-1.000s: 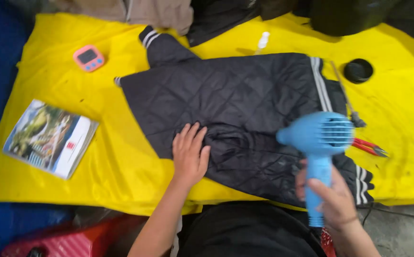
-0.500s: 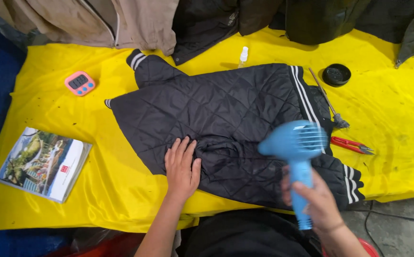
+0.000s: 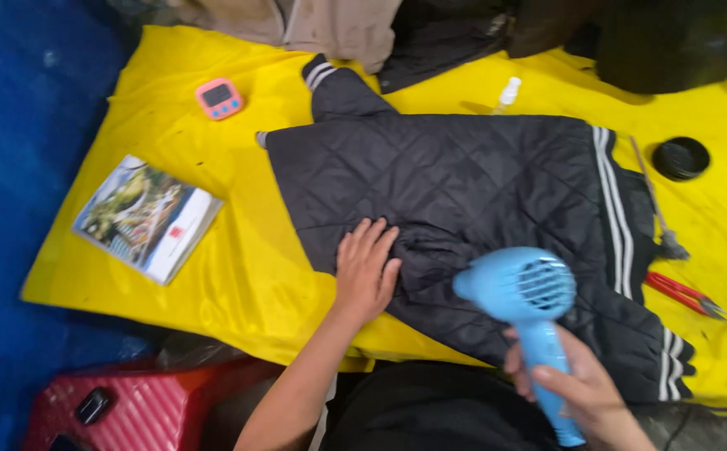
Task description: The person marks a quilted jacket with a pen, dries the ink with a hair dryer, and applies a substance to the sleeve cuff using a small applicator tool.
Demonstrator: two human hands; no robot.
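A black quilted jacket (image 3: 472, 192) with white stripes lies spread on a yellow cloth (image 3: 238, 276). My left hand (image 3: 366, 271) rests flat on the jacket's near left part, fingers spread. My right hand (image 3: 568, 386) grips the handle of a light blue hair dryer (image 3: 521, 291), held just above the jacket's near edge with its rear grille facing up toward me.
On the cloth lie a pink timer (image 3: 218, 98), a booklet (image 3: 146, 219), a small white bottle (image 3: 507, 92), a round black lid (image 3: 681, 158), a thin brush (image 3: 656, 209) and red-handled pliers (image 3: 681, 294). More clothes (image 3: 338, 25) are heaped at the far edge. A red stool (image 3: 121, 409) stands near left.
The dryer in my right hand has shifted left, closer to my left hand. My left hand stays pressed on the jacket. The camera view has shifted.
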